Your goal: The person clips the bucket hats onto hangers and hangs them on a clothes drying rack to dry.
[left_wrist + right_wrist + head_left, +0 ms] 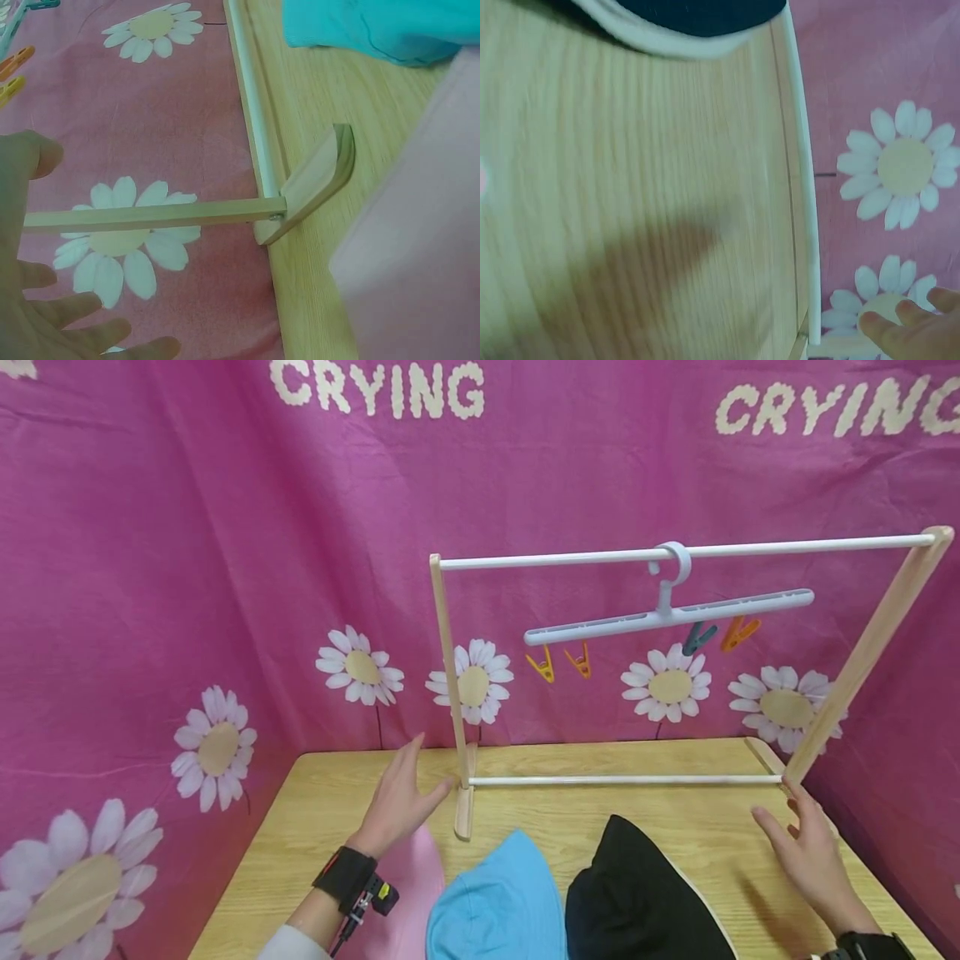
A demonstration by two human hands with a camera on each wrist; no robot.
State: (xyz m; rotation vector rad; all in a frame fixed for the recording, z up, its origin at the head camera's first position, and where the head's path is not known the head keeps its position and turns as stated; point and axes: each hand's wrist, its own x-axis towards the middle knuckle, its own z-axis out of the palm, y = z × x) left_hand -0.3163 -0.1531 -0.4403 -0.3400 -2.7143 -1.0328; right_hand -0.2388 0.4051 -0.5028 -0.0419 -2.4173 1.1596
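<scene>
A small garment rack with wooden posts and white rods stands at the back of the table. From its top rod hangs a pale grey hanger bearing two yellow-orange clips, a dark teal clip and an orange clip. My left hand is beside the left post's lower end, fingers extended; in the left wrist view it appears apart from the wooden foot. Near the base of the right post is my right hand, fingers loosely bent and holding nothing; whether it touches the post I cannot tell.
In front of the rack, a pink hat, a light blue bucket hat and a black hat with a pale edge lie side by side on the wooden table. A magenta daisy-print cloth closes off the back and sides.
</scene>
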